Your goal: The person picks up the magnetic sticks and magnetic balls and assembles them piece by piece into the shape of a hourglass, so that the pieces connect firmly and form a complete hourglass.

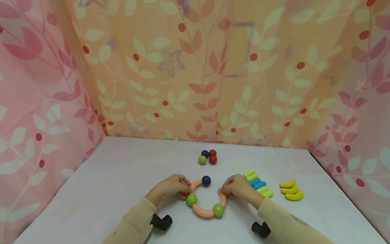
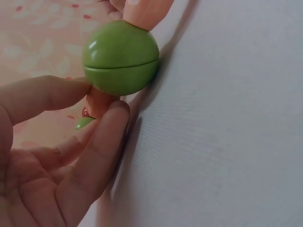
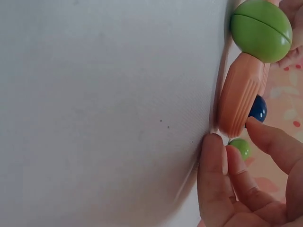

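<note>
A half-built ring of peach curved pieces and balls lies on the white table (image 1: 115, 176). My left hand (image 1: 182, 186) pinches the upper-left peach piece (image 1: 195, 184) between a green ball (image 1: 191, 199) and a blue ball (image 1: 206, 180). In the left wrist view, thumb and finger (image 2: 106, 127) close on the peach piece (image 2: 98, 101) under the green ball (image 2: 120, 56). My right hand (image 1: 226, 190) pinches the right peach piece (image 1: 223, 199) above another green ball (image 1: 218, 210). In the right wrist view its fingertips (image 3: 212, 151) grip the end of that piece (image 3: 239, 92).
A cluster of loose balls (image 1: 208, 157), blue, red and green, sits behind the ring. A row of green and blue straight pieces (image 1: 258, 184) and three yellow curved pieces (image 1: 290, 190) lie to the right. Leaf-patterned curtains (image 1: 195, 74) wall in the table.
</note>
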Demonstrator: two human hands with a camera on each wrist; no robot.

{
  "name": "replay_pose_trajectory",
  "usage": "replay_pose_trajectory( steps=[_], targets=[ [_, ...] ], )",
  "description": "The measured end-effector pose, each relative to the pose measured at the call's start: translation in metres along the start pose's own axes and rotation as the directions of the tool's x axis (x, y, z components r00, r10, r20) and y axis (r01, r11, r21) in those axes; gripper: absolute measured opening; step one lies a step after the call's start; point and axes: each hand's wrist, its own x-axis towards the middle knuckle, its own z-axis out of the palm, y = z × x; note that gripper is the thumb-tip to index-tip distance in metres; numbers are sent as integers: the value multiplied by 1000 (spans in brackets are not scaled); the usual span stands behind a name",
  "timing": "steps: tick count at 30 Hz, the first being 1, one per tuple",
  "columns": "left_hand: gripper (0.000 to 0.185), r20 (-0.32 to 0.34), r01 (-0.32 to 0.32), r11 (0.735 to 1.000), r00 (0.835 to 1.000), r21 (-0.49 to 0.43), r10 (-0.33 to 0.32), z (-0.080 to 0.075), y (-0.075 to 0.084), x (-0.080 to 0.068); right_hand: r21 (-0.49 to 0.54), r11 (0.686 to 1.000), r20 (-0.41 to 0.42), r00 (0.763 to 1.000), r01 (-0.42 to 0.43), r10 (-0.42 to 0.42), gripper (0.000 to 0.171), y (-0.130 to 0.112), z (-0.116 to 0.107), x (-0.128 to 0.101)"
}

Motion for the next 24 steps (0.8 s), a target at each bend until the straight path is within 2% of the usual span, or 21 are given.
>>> replay_pose_trajectory(
  steps=[6, 12, 19, 24],
  targets=[
    [32, -33, -33, 999, 999, -23, 32, 2, 1, 4, -25, 1000, 10, 1000, -15, 15, 16, 2, 0, -2],
    [42, -61, -39, 998, 997, 49, 42, 8, 4, 3, -30, 1000, 33, 999, 3, -2, 12, -5, 4, 0],
    [42, -69, -48, 997, 996, 52, 52, 10, 7, 0, -54, 998, 32, 999, 23, -21, 12, -8, 9, 5],
    [41, -51, -44, 997, 998, 59, 47, 10, 6, 0, -63, 998, 16, 1000, 28, -27, 12, -6, 10, 7]
  ],
)
